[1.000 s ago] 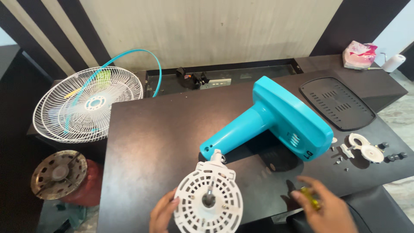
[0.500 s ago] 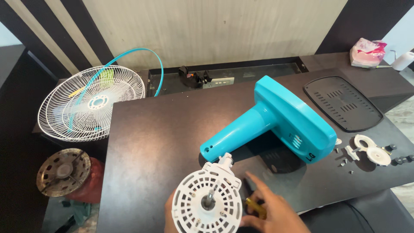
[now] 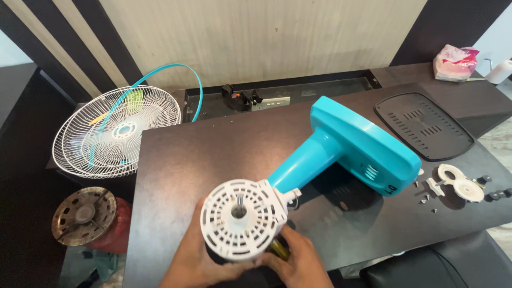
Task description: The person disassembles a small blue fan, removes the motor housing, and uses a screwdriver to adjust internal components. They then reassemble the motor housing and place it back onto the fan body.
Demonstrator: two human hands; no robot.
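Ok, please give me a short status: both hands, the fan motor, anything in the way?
Left hand and right hand both grip the white fan motor housing. Teal fan stand lies attached behind it. Nothing blocks.

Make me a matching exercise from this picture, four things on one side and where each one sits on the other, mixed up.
Things:
1. white motor housing
2. wire fan guard
3. black slotted plate
4. pink bag

Places:
A. far right corner
B. off the table's left edge
C. between both hands
D. right of the teal fan body

Pairs: 1-C, 2-B, 3-D, 4-A
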